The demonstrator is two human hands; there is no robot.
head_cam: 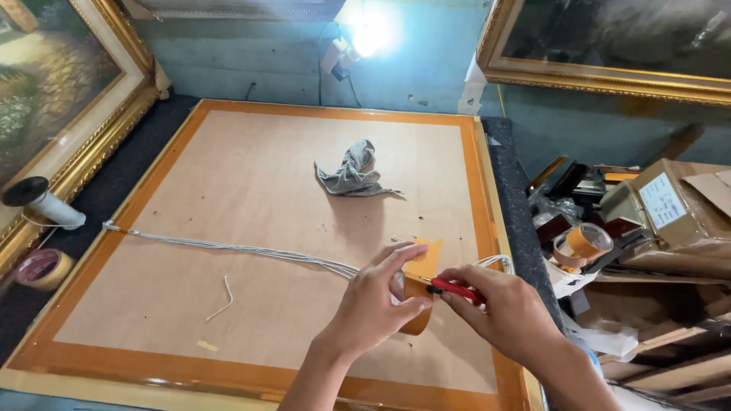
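My left hand (pixel 373 304) grips a roll of orange-brown tape (pixel 417 304), with a loose end of tape (pixel 425 259) sticking up above my fingers. My right hand (pixel 506 312) holds a small red-handled cutter (pixel 455 289) against the roll. Both hands hover over the lower right of a large picture frame back (pixel 251 198), a brown board edged with orange tape. A bundle of white wire (pixel 228 247) runs across the board from its left edge to the right, passing under my hands.
A crumpled grey rag (pixel 354 173) lies on the board's upper middle and a bent wire piece (pixel 222 298) lower left. A wire spool (pixel 38 202) and tape roll (pixel 42 268) sit left. Another tape roll (pixel 585 243) and cardboard boxes (pixel 678 209) crowd the right. Gilt-framed paintings (pixel 609 46) lean behind.
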